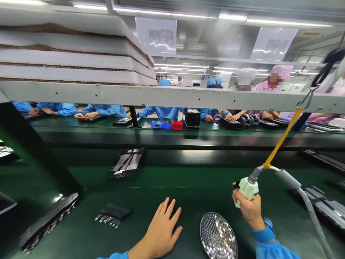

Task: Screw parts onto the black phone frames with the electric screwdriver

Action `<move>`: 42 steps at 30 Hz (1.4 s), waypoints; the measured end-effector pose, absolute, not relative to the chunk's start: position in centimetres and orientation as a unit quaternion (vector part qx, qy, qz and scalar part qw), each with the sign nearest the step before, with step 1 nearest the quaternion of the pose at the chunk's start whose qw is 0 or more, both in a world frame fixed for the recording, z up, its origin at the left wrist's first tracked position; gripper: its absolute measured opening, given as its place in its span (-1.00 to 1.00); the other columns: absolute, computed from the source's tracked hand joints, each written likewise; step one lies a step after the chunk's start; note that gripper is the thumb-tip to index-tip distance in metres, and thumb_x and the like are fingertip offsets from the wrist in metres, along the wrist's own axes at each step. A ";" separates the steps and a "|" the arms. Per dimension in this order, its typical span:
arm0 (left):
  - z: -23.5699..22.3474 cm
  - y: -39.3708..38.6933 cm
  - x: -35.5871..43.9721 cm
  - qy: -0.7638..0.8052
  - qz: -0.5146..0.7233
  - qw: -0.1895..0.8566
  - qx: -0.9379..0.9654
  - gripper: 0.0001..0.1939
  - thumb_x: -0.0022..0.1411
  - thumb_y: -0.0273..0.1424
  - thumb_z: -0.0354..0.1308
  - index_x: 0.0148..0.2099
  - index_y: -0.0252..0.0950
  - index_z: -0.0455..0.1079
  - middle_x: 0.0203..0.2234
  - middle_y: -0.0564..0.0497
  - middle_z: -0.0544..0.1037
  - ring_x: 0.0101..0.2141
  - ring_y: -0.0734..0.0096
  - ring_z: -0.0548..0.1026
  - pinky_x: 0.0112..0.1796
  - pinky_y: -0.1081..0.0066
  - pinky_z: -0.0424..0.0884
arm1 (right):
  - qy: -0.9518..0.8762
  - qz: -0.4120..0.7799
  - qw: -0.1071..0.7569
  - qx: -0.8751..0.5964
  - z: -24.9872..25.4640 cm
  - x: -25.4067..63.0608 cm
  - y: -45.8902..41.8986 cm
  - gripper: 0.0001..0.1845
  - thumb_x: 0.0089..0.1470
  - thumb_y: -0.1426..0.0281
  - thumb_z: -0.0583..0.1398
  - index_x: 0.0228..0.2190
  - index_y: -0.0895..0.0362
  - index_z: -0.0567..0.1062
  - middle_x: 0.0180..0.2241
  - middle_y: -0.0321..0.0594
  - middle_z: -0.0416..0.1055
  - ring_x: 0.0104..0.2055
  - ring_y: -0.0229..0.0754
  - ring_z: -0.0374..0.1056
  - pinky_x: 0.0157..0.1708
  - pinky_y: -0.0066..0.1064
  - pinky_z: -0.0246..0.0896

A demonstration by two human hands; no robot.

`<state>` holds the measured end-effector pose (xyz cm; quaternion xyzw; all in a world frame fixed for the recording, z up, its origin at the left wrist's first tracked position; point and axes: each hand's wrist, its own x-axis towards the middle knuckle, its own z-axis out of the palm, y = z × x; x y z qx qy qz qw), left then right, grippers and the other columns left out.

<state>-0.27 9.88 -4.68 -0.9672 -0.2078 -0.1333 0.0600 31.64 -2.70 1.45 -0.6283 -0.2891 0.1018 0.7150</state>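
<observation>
My left hand [161,230] lies flat on the green bench top, fingers spread, holding nothing. My right hand [249,210] is wrapped round a pale electric screwdriver [248,187] that hangs from a yellow cord [281,140] and trails a grey cable [307,205]. Between my hands sits a round perforated metal dish [217,235] filled with small shiny screws. A black tray with a flat part [128,163] rests on the conveyor belt ahead of me. A small black part with metal pins [111,214] lies left of my left hand.
A long black part [47,223] lies at the lower left. More black trays [323,205] lie at the right. A white shelf beam [172,97] carries stacked cardboard overhead. Across the belt, people in blue and pink coats work beside blue and red bins [167,125].
</observation>
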 end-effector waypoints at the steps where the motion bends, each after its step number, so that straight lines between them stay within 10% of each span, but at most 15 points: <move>1: -4.6 9.9 -0.3 -0.207 -0.130 0.063 -0.968 -0.46 0.38 -0.11 0.06 0.34 -0.10 0.27 0.29 -0.18 0.32 0.25 -0.15 0.31 0.13 -0.01 0.40 | -0.288 0.103 0.715 -0.629 1.4 31.6 -2.7 -0.66 -0.26 0.25 0.30 -0.40 0.20 0.46 -0.70 -0.29 0.29 -0.67 -0.22 0.20 -0.67 -0.40 0.13; 42: -2.7 8.9 -0.1 -0.245 -0.042 -0.047 -0.968 -0.38 0.36 -0.15 0.12 0.39 -0.17 0.19 0.35 -0.27 0.16 0.33 -0.31 0.11 0.21 -0.21 0.26 | -0.266 0.124 0.705 -0.646 0.3 32.2 -3.2 -0.53 -0.27 0.23 0.36 -0.30 0.24 0.47 -0.66 -0.26 0.34 -0.63 -0.18 0.26 -0.65 -0.40 0.18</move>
